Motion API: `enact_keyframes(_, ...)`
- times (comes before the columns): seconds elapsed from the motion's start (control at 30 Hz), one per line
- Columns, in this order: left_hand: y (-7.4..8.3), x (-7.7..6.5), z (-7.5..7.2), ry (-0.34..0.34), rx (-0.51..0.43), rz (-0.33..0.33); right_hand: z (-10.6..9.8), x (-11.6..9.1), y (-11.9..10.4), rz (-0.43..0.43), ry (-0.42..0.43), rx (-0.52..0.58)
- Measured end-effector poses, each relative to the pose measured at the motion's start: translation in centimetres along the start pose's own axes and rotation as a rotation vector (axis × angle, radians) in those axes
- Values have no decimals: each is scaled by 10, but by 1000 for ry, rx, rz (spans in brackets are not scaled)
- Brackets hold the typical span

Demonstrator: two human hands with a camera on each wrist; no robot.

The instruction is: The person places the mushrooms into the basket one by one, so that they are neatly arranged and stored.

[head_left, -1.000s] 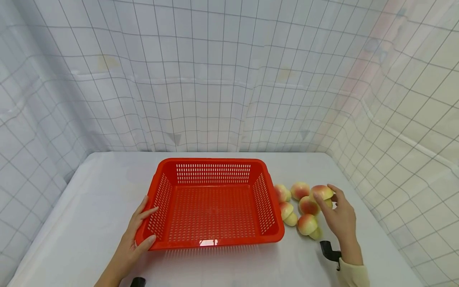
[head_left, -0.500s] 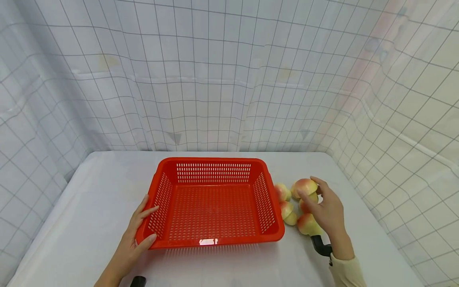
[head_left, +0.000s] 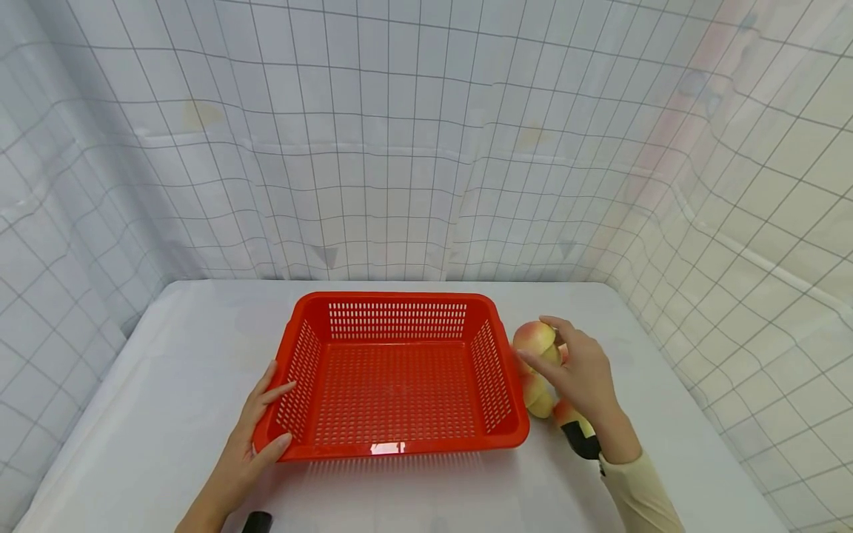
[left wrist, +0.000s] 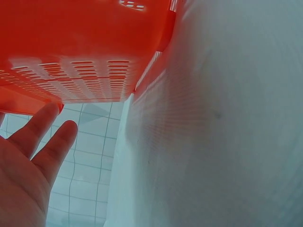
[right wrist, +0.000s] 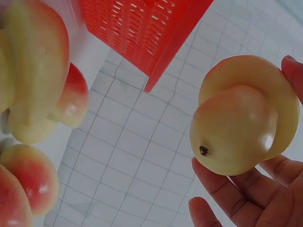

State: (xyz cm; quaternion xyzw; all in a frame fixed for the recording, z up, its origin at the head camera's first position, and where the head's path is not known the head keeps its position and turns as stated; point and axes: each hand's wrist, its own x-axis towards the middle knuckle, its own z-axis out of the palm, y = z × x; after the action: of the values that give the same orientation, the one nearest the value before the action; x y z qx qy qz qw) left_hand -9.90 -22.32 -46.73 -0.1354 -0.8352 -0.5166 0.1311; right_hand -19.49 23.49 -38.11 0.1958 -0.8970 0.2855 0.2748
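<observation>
My left hand (head_left: 246,451) rests on the left end of a red perforated plastic basket (head_left: 400,448), its thumb and one finger over the rim. In the left wrist view, straight spread fingers (left wrist: 59,142) show beside the basket's outer side. My right hand (head_left: 580,370) holds a yellow mushroom-shaped piece with a red blush (head_left: 535,337) between thumb and fingers, above the others near the basket's right rim. The right wrist view shows this piece (right wrist: 232,135) raised, its rounded stem end with a dark spot facing the camera. Part of the group beneath is hidden by the hand.
Several similar red-and-yellow pieces (head_left: 538,403) lie on the white-covered table (head_left: 133,400) just right of the basket. White grid-patterned cloth (head_left: 400,185) hangs behind and on both sides. A black wrist mount (head_left: 583,442) sits by the right wrist.
My right hand has moved left with the held mushroom-shaped piece, from the right of the group to beside the basket's right rim. The left hand and basket have stayed in place.
</observation>
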Motion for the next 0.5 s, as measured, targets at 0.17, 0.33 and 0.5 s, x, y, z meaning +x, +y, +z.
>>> enact_keyframes(0.17, 0, 0, 0, -1, 3, 6, 6, 7, -10, -20, -55, -8)
enact_keyframes(0.33, -1, 0, 0, -1, 2, 2, 14, 14, -18, -46, -121, -36)
enact_keyframes(0.5, 0, 0, 0, -3, -4, 7, 18, 23, -25, -87, -163, -47)
